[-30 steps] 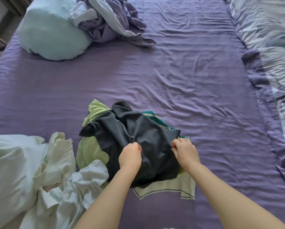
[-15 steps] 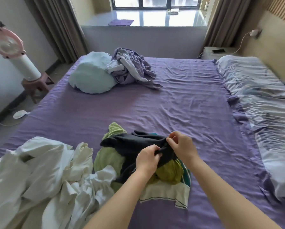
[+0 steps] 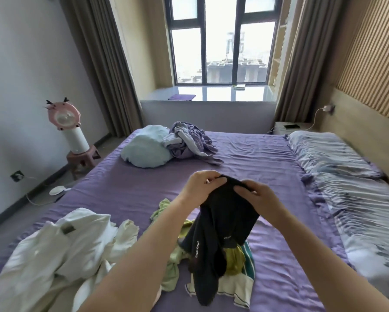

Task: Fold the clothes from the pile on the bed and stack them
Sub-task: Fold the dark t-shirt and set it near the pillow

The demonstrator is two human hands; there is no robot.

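Left hand (image 3: 199, 188) and right hand (image 3: 260, 199) both pinching top edge of black garment (image 3: 220, 230), raised above green-and-striped pile (image 3: 234, 266) on purple bed (image 3: 267, 158).

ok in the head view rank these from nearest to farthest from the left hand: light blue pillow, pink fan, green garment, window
From the left hand:
1. green garment, just below it on the bed
2. light blue pillow, farther up the bed, left
3. pink fan, off the bed, far left
4. window, back wall

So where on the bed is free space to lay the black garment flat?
The bare purple sheet between the lilac clothes heap and the striped pillows is free. Crowded: the near left, with white bedding and the green pile.
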